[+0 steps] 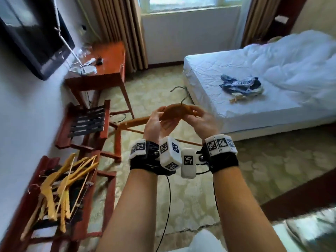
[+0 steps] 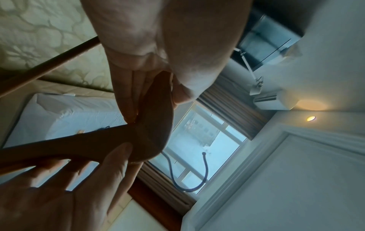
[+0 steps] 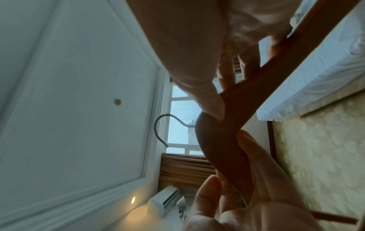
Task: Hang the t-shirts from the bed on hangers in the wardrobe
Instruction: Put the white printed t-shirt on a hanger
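Observation:
I hold a wooden hanger (image 1: 174, 111) in front of me over the carpet, its metal hook (image 1: 179, 92) pointing away toward the bed. My left hand (image 1: 160, 111) pinches it just left of the hook, and my right hand (image 1: 196, 113) grips it just right of the hook. The left wrist view shows thumb and fingers (image 2: 126, 96) clamped on the hanger (image 2: 156, 132). In the right wrist view, the thumb (image 3: 211, 101) presses the hanger (image 3: 221, 148). A crumpled blue and white t-shirt heap (image 1: 241, 86) lies on the bed (image 1: 209, 70) at the right.
A pile of yellow wooden hangers (image 1: 61, 186) lies on a red folding luggage rack (image 1: 107, 206) at the lower left. A second rack (image 1: 87, 120) stands behind it. A red desk (image 1: 109, 57) and a wall TV (image 1: 32, 37) sit at the left. Carpet lies between me and the bed.

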Tool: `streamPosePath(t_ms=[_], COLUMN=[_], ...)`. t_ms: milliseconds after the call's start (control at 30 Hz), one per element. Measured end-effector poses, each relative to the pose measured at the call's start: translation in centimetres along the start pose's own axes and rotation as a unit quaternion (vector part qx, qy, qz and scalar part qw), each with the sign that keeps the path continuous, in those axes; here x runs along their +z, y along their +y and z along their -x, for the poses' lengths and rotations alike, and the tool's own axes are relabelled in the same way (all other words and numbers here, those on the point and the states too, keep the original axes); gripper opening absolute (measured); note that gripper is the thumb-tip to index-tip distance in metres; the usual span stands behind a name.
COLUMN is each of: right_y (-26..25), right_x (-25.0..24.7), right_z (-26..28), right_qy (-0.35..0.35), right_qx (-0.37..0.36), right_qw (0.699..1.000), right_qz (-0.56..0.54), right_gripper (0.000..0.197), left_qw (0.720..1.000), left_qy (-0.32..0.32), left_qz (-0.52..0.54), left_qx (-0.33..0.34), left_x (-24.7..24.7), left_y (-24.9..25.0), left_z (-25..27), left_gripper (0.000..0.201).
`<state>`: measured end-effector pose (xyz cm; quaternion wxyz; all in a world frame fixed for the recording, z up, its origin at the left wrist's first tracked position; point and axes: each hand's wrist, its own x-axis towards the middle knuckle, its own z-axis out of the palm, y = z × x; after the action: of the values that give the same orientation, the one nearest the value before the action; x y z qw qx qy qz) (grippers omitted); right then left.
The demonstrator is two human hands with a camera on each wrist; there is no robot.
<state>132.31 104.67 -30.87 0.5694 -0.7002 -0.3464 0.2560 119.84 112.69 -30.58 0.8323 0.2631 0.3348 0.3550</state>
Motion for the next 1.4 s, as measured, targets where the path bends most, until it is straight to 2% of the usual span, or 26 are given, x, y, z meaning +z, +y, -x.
streamPosePath(t_ms=[133, 300, 467, 633, 733, 833, 900, 967, 1067, 1133, 1200, 1267, 1300, 1367, 1400], right_y=[2.5, 5.9, 5.7, 6.0, 7.1, 8.9, 10.0, 10.7, 11.6, 12.8, 14.3, 16.1, 16.7, 18.9, 20.1], right_x=[-2.9, -6.8, -10.6, -13.8, -16.0, -17.8, -18.8, -19.8, -22.0, -24.0, -26.1, -28.6, -29.6, -32.5, -34.1], right_z=[-9.6, -23.9, -38.1, -49.6, -56.3, -63.4, -67.8, -71.8, -76.7, -79.5, -81.8, -84.1, -84.7, -86.8, -87.8], right_qy=[0.059, 0.096, 0.097, 0.094, 0.074, 0.067, 0.069, 0.073, 0.106, 0.147, 0.194, 0.240, 0.257, 0.289, 0.300], right_qx=[0.011, 0.021, 0.032, 0.035, 0.044, 0.065, 0.094, 0.119, 0.146, 0.161, 0.171, 0.175, 0.180, 0.201, 0.208], right_qw=[0.998, 0.994, 0.994, 0.995, 0.996, 0.995, 0.992, 0.990, 0.984, 0.976, 0.966, 0.955, 0.950, 0.936, 0.930], right_qz=[-0.021, -0.045, -0.047, -0.006, 0.016, 0.045, 0.046, 0.026, 0.011, 0.009, 0.008, -0.006, -0.005, 0.019, 0.029], right_gripper=[0.029, 0.022, 0.027, 0.024, 0.022, 0.024, 0.025, 0.016, 0.017, 0.014, 0.008, 0.015, 0.024, 0.036, 0.033], left_qw=[0.999, 0.996, 0.994, 0.990, 0.984, 0.976, 0.969, 0.957, 0.929, 0.902, 0.859, 0.817, 0.805, 0.795, 0.790], left_qy=[-0.030, -0.047, -0.059, -0.080, -0.090, -0.105, -0.128, -0.159, -0.204, -0.238, -0.286, -0.333, -0.342, -0.333, -0.325], left_qz=[-0.016, -0.039, -0.035, -0.022, -0.039, -0.055, -0.082, -0.143, -0.219, -0.269, -0.345, -0.401, -0.420, -0.449, -0.464], left_qx=[-0.035, -0.061, -0.086, -0.115, -0.148, -0.181, -0.194, -0.197, -0.216, -0.241, -0.246, -0.247, -0.244, -0.237, -0.236], left_x=[5.3, 12.6, 20.1, 26.1, 29.4, 32.8, 35.1, 37.4, 41.1, 44.1, 46.7, 49.1, 49.9, 52.0, 53.0], left_y=[-0.9, -1.5, 0.4, 1.2, 0.9, 0.5, 0.1, -0.4, -1.4, -2.3, -3.4, -4.8, -5.4, -7.3, -8.5], left_z=[-10.5, -24.1, -36.8, -47.9, -54.8, -61.7, -66.2, -70.6, -76.8, -80.2, -83.6, -86.7, -87.9, -91.4, -93.1], left_gripper=[0.017, 0.017, 0.015, 0.013, 0.017, 0.031, 0.023, 0.017, 0.013, 0.013, 0.018, 0.028, 0.029, 0.022, 0.016])
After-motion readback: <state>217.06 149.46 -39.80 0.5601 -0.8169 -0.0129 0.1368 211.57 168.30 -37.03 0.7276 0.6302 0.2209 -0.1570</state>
